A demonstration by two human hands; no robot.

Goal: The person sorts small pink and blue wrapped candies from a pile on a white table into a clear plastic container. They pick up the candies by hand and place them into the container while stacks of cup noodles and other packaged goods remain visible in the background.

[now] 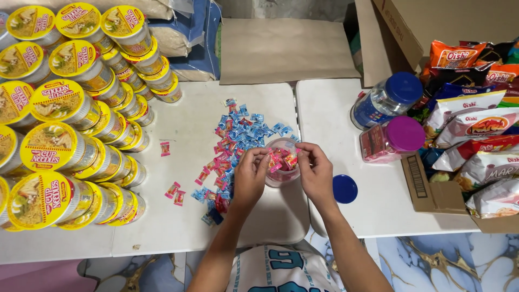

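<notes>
Both hands meet over the open jar (282,162) at the table's (346,216) near middle — left hand (250,176) on its left rim, right hand (315,172) on its right. Loose candies (238,135) spread behind and left of the jar. The loose lid (344,188) lies just right of the right hand. Noodle cups (65,119) are stacked far left; two lidded jars (392,121) lie on their sides at right, a box of snack bags (476,140) beyond them.

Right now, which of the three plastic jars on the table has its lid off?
The clear jar between the left hand and right hand, holding pink candies. The blue-lidded jar and purple-lidded jar lie capped on their sides.
</notes>
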